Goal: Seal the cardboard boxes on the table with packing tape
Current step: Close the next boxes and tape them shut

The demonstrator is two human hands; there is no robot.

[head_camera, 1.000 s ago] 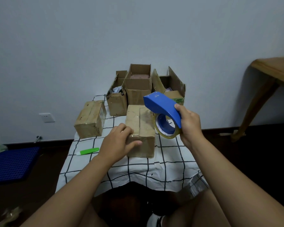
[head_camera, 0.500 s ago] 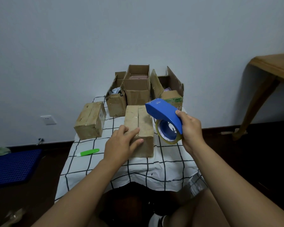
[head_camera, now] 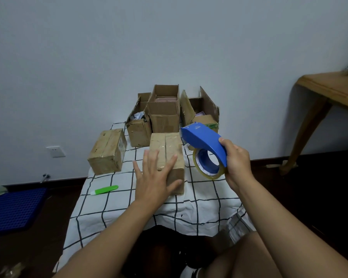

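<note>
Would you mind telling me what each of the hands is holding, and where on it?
The right hand grips the blue tape dispenser at its rear end, above the roll. The left hand holds nothing; it lies open on the closed box.

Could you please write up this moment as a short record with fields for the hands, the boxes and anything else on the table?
left hand: left hand lies with straight fingers on the near box
right hand: right hand grips the blue tape dispenser, held above the table, right of that box
closed boxes: near box, taped along its top; left box, apart from it
open boxes: three open boxes at the far edge, flaps up
other: green marker lying on the checked tablecloth
</note>
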